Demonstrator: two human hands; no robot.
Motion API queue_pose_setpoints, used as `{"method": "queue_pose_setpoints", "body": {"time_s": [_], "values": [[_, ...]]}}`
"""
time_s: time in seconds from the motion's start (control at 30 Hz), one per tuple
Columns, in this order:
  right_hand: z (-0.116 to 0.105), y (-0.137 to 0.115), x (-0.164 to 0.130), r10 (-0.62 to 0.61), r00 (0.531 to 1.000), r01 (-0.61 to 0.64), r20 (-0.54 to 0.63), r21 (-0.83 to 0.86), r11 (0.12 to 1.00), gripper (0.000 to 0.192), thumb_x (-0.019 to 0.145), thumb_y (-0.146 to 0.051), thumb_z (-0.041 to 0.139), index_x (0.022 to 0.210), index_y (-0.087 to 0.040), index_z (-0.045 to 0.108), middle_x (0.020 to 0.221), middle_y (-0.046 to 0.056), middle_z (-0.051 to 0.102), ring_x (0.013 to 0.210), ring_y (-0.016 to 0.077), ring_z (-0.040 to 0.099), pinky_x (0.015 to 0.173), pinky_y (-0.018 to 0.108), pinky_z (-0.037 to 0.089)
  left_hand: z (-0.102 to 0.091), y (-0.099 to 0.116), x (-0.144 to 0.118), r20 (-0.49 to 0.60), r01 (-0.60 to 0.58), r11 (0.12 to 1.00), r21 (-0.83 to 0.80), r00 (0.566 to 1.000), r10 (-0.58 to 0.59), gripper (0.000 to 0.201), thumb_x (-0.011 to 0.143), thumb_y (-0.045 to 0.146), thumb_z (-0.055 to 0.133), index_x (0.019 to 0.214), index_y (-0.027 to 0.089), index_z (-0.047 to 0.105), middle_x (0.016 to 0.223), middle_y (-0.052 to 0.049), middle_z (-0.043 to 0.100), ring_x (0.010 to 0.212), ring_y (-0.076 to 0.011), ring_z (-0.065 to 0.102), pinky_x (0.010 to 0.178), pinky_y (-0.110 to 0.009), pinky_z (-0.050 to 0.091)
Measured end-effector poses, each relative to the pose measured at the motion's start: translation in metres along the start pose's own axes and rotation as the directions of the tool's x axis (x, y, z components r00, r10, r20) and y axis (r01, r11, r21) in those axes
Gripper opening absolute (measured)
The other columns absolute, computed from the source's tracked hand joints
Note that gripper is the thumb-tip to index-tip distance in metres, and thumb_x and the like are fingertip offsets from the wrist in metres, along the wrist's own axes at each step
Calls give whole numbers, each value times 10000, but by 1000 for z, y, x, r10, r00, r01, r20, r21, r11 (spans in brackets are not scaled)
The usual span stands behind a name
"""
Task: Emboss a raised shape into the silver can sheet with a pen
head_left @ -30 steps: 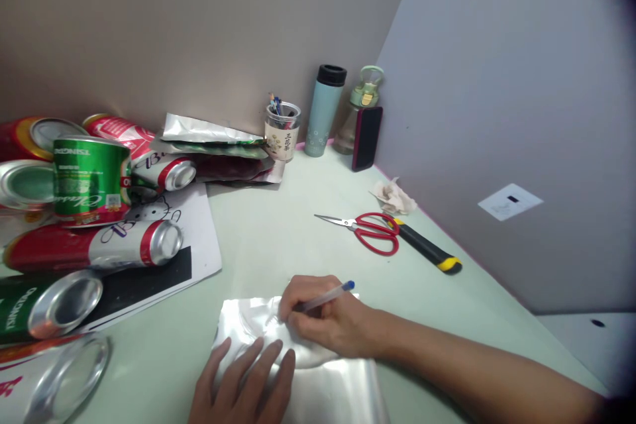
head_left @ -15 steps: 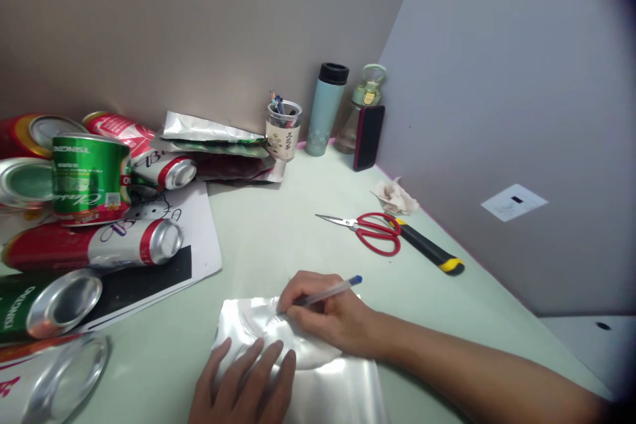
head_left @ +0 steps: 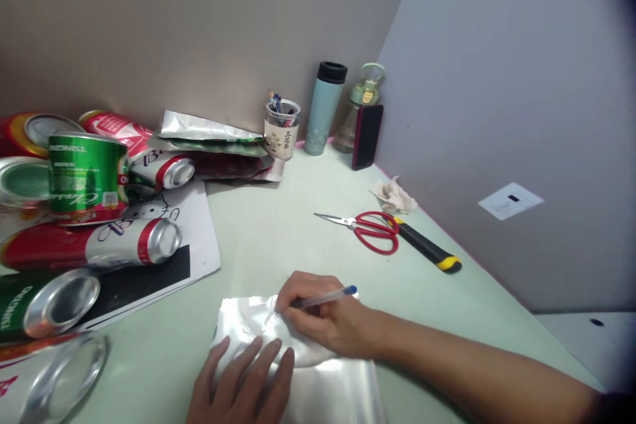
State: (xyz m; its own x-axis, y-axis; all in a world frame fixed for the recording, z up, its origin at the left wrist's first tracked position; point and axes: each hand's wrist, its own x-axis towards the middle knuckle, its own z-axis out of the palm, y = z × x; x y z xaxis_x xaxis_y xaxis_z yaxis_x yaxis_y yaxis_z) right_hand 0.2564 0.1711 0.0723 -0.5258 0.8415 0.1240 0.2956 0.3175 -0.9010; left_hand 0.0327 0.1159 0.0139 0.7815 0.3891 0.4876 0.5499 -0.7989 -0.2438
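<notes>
Low centre of the frame: right hand [head_left: 322, 321], fingers clamped on a blue-capped clear pen [head_left: 324, 297], tip on the shiny silver foil sheet [head_left: 303, 371]; left hand [head_left: 243, 387] pressing flat, fingers apart.

Both hands are bare, with no gloves, rings or watch showing. The right hand [head_left: 328, 321] leads into a bare forearm, unsleeved to the frame edge; the left hand [head_left: 243, 384] shows short, unpainted nails.

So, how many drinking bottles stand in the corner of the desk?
2. The blue flask with a black lid stands right of the pen cup. The green-capped clear bottle stands next to it, partly hidden behind a phone.
</notes>
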Motion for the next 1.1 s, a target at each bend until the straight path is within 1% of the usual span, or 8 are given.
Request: {"method": "queue_pose_setpoints", "body": {"time_s": [0.17,0.3,0.67,0.73,0.83,0.9,1.0,1.1], "values": [[0,0,0,-22,1000,22,3,8,1000,109,877,-102,556,867,-162,647,853,49,632,737,146,578,713,266,484,1,2,-2,11,14,1000,-13,1000,-14,401,899,521,606,1188,259,700,1086,-18,768,982,-207,655,1235,-501,73],[0,-1,0,-23,1000,23,11,22,999,109,861,-99,544,842,-176,620,835,39,611,721,146,564,679,262,467,0,2,-2,3,4,1000,-6,1000,-4,435,897,559,605,1184,248,705,1079,-31,770,975,-217,654,1231,-521,69],[-1,0,0,-69,997,69,27,10,998,117,843,-83,521,819,-163,602,807,34,582,718,143,539,675,264,445,3,2,-5,23,21,1000,-18,1000,-21,453,906,575,591,1215,258,689,1115,-27,754,1017,-217,631,1233,-508,77],[-1,0,0,-58,998,57,29,24,998,114,845,-83,526,819,-153,612,810,40,587,716,144,538,671,267,442,2,2,-5,15,25,1000,-15,1000,-25,435,912,562,586,1211,264,691,1110,-19,757,1019,-211,631,1236,-496,76],[-1,2,-1,26,1000,-27,13,112,993,110,848,-90,546,831,-145,640,843,57,618,746,156,565,685,276,454,1,2,-3,-6,11,1000,-1,1000,-11,410,924,545,570,1174,250,709,1071,-25,768,986,-217,638,1235,-513,77],[0,4,-2,73,997,-69,-18,164,984,107,850,-98,562,851,-143,659,873,68,637,782,168,586,708,287,468,0,2,-2,-4,4,1000,2,1000,-4,364,936,478,556,1163,239,711,1063,-29,772,974,-223,640,1234,-530,69],[2,7,-3,73,995,-61,-67,158,986,120,854,-94,570,877,-139,678,894,76,648,808,176,597,735,299,477,1,3,-1,7,16,1000,-5,1000,-16,326,938,360,516,1176,235,701,1081,-28,770,989,-225,640,1234,-535,57],[3,8,-2,52,996,-42,-72,134,990,129,853,-81,573,883,-135,686,889,73,649,801,171,598,738,298,479,1,2,0,3,6,1000,1,1000,-6,326,928,329,503,1160,224,707,1066,-34,775,978,-231,647,1231,-549,55]]}}
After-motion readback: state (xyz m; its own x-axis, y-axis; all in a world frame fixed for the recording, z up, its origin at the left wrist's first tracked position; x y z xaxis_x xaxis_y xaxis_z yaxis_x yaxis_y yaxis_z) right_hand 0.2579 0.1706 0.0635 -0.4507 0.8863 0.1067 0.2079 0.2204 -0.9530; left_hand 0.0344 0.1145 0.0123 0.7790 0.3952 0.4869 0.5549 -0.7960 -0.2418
